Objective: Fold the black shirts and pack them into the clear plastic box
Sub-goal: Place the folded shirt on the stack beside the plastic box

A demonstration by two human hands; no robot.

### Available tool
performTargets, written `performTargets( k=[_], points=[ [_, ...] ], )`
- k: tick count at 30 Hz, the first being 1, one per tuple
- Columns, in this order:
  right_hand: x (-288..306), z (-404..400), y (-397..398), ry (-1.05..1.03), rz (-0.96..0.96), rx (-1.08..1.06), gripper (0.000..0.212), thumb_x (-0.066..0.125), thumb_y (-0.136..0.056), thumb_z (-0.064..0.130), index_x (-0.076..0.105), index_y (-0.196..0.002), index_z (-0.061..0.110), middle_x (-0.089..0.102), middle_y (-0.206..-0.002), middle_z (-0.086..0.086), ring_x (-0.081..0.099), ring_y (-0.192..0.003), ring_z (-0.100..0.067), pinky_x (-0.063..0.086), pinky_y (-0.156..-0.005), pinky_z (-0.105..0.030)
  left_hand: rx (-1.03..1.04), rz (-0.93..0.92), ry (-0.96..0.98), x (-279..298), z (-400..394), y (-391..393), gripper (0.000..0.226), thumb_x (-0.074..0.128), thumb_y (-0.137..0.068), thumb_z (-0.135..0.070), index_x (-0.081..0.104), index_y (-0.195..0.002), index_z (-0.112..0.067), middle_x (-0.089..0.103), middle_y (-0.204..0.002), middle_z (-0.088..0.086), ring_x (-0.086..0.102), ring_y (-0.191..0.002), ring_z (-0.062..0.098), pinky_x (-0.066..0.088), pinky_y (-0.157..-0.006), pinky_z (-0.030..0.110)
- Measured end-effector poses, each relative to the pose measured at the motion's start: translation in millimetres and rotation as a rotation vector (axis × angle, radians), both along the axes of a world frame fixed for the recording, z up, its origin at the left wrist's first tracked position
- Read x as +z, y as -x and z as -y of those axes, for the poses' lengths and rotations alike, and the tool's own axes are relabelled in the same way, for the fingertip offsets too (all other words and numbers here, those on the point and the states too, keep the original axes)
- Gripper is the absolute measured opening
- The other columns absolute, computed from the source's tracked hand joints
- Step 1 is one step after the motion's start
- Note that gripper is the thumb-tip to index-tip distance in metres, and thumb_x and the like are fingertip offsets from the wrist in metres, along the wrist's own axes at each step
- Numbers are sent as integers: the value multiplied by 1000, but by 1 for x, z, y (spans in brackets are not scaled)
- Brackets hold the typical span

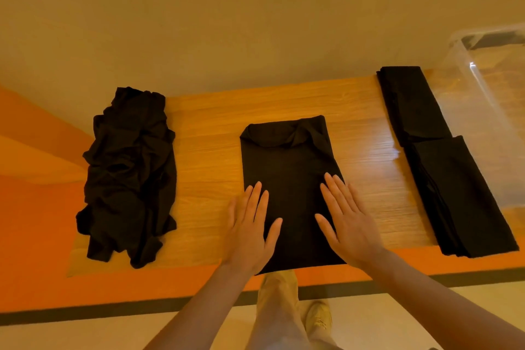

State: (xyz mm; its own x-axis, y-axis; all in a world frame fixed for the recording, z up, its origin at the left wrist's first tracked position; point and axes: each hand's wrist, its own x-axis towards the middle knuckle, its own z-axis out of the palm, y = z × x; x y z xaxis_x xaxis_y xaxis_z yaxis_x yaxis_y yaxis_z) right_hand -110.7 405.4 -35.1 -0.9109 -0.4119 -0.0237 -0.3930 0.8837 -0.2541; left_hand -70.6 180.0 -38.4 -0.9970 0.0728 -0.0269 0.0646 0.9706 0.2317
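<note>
A black shirt (287,167) lies folded into a long strip in the middle of the wooden table (210,150), collar end away from me. My left hand (251,228) lies flat with straight fingers on the strip's near left edge. My right hand (345,217) lies flat on its near right edge. A crumpled pile of black shirts (129,176) sits at the table's left. Two folded black shirts lie at the right, one farther (412,102) and one nearer (460,196). The clear plastic box (488,110) stands at the far right, partly cut off by the frame.
The table's near edge has an orange band (170,287), and the wall runs right behind the table. Below the edge I see my trouser leg and shoe (318,317) on a pale floor.
</note>
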Motion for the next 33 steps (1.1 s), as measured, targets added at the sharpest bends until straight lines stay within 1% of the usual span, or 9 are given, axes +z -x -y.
performTargets(
  k=[4,7,10,13,17,20,24,29,33],
  points=[
    [2,34,41,57,21,143,56,26,-102,42,28,-150,13,19,-159,-2,9,-148,-12,18,-120,-36,-90,-33,-61,4,-14,54,51,25,-101,-36,46,-141,-11,39,-151,6,30,-142,19,24,-117,41],
    [-5,47,73,39,35,126,57,24,-101,43,29,-149,13,24,-157,-4,16,-146,-13,24,-118,-39,-143,-43,-49,-1,-16,89,51,31,-99,-35,49,-139,-9,45,-147,9,37,-139,21,27,-116,40],
    [-8,37,98,30,39,3,61,21,-99,46,26,-150,12,23,-157,-5,12,-146,-12,16,-120,-34,-119,-29,-62,-4,-1,110,60,37,-96,-48,42,-143,-11,35,-152,9,27,-143,23,20,-118,42],
    [-9,15,108,2,69,-63,64,15,-99,49,15,-153,14,11,-160,-2,0,-147,-10,1,-119,-27,-104,67,2,-4,20,118,78,31,-90,-68,21,-153,-22,13,-161,5,2,-149,20,5,-121,42],
    [-8,11,108,-51,28,-95,64,14,-101,47,21,-151,8,20,-158,-9,6,-147,-16,1,-121,-31,-87,162,69,3,28,128,90,25,-82,-81,3,-154,-31,-8,-162,4,-17,-147,20,-5,-119,46],
    [0,30,113,-1,-5,-50,59,23,-102,43,31,-148,6,28,-155,-11,15,-147,-19,9,-120,-37,-131,138,51,4,21,140,86,25,-85,-77,5,-154,-30,-11,-161,2,-15,-148,19,-5,-118,46],
    [-4,50,133,22,25,107,56,25,-102,43,27,-150,13,21,-158,-2,13,-147,-13,19,-120,-39,-174,116,13,-2,11,164,72,17,-94,-64,11,-154,-26,-3,-162,-1,-8,-148,15,1,-119,46],
    [-12,39,170,-22,78,-99,62,15,-100,47,12,-153,16,7,-160,1,1,-148,-12,4,-121,-35,-87,116,15,-4,14,189,72,12,-94,-63,5,-155,-26,-7,-162,-3,-13,-148,15,-5,-119,42],
    [-15,36,172,-47,61,-159,65,12,-100,50,7,-153,13,2,-161,-1,-4,-148,-13,-2,-120,-32,-73,121,43,-5,17,193,74,13,-93,-65,0,-154,-26,-11,-161,-3,-16,-147,14,-4,-119,45]
  ],
)
